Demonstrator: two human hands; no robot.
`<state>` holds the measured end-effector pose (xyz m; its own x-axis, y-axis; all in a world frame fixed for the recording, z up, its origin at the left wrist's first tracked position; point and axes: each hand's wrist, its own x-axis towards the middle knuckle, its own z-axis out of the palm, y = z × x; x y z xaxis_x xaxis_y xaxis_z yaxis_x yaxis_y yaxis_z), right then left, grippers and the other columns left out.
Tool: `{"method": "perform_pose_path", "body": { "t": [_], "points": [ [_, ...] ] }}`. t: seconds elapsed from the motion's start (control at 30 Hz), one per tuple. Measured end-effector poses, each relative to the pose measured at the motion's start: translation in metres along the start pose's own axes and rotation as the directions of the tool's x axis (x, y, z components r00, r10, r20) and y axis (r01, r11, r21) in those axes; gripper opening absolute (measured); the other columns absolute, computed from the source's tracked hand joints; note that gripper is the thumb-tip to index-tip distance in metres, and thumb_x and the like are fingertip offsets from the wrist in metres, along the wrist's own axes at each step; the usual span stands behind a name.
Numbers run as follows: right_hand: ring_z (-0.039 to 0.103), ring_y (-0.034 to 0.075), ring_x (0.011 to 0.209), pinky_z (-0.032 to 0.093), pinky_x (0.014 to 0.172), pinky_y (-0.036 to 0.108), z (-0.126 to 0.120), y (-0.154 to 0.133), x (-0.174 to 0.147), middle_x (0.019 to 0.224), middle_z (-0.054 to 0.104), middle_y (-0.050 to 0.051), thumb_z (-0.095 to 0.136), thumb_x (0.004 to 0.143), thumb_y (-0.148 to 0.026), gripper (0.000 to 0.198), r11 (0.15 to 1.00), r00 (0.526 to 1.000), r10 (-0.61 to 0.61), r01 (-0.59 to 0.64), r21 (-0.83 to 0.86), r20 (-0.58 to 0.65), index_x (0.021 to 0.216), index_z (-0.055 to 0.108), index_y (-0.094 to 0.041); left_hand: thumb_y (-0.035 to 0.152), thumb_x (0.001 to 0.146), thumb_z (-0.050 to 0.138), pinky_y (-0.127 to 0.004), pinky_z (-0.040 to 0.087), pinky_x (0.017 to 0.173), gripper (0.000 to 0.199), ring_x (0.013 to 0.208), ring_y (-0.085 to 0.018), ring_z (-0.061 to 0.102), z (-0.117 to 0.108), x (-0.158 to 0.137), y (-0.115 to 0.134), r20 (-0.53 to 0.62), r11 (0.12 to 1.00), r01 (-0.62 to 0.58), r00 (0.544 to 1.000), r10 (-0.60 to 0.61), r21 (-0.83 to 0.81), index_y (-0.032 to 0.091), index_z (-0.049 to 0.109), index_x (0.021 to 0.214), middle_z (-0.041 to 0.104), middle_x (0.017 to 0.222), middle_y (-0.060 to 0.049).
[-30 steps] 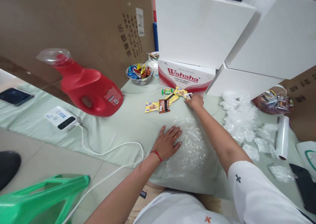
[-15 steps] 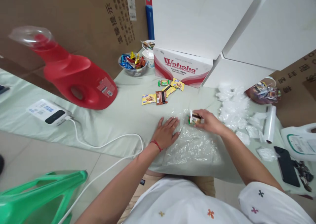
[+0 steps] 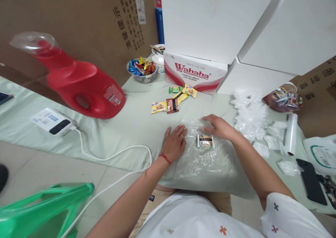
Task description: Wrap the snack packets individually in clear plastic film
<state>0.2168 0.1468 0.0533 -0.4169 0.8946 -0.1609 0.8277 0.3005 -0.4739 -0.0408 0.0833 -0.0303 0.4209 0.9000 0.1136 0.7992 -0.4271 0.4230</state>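
A small wrapped snack [image 3: 205,141], brown and white with green edges, lies on a sheet of clear plastic film [image 3: 202,161] spread over the cloth. Just above and right of the snack is my right hand [image 3: 217,126], its thumb and fingers apart with nothing between them. My left hand [image 3: 173,143] rests flat at the film's left edge, fingers stretched out. Beyond the hands lie yellow snack packets [image 3: 159,107], a brown packet [image 3: 172,105] and a green packet [image 3: 174,90], close together.
A Wahaha carton [image 3: 195,72] stands at the back beside a bowl of sweets [image 3: 143,70]. On the right are crumpled plastic [image 3: 249,115], a film roll [image 3: 291,134] and a phone [image 3: 311,180]. Left are a red jug [image 3: 86,84] and a white device [image 3: 52,121] with a cable.
The wrapped snack has left my right hand and now lies on the film, nearer to me. My right hand has opened. My left hand stays at the film's left edge.
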Motion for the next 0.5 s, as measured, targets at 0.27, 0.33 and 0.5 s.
{"method": "perform_pose_path", "body": {
  "t": [0.27, 0.33, 0.5],
  "points": [
    [0.051, 0.032, 0.127, 0.045, 0.101, 0.042, -0.009, -0.047, 0.200, 0.129, 0.067, 0.018, 0.048, 0.100, -0.024, 0.031, 0.959, 0.971, -0.092, 0.027, -0.284, -0.221, 0.120, 0.069, -0.014, 0.018, 0.094, 0.046, -0.057, 0.024, 0.126, 0.052, 0.150, -0.025, 0.042, 0.001, 0.001, 0.000, 0.012, 0.999, 0.040, 0.999, -0.041, 0.006, 0.021, 0.058, 0.144, 0.052, 0.157, -0.008],
    [0.045, 0.035, 0.133, 0.042, 0.105, 0.047, -0.003, -0.054, 0.240, 0.136, 0.062, 0.021, 0.057, 0.096, -0.026, 0.037, 0.961, 0.988, -0.050, 0.007, -0.277, -0.148, 0.129, 0.064, -0.010, 0.018, 0.094, 0.046, -0.057, 0.025, 0.126, 0.052, 0.149, -0.025, 0.043, 0.000, 0.001, 0.000, 0.012, 0.999, 0.039, 0.999, -0.039, 0.006, 0.021, 0.057, 0.145, 0.052, 0.157, -0.009],
    [0.047, 0.043, 0.123, 0.041, 0.101, 0.059, 0.010, -0.059, 0.281, 0.128, 0.060, 0.032, 0.071, 0.087, -0.031, 0.047, 0.978, 0.998, -0.032, 0.022, -0.206, -0.048, 0.120, 0.066, 0.002, 0.019, 0.094, 0.047, -0.058, 0.026, 0.125, 0.052, 0.150, -0.025, 0.042, 0.001, 0.000, -0.002, 0.021, 1.000, 0.027, 0.999, -0.027, 0.006, 0.022, 0.056, 0.145, 0.052, 0.157, -0.009]
  ]
}}
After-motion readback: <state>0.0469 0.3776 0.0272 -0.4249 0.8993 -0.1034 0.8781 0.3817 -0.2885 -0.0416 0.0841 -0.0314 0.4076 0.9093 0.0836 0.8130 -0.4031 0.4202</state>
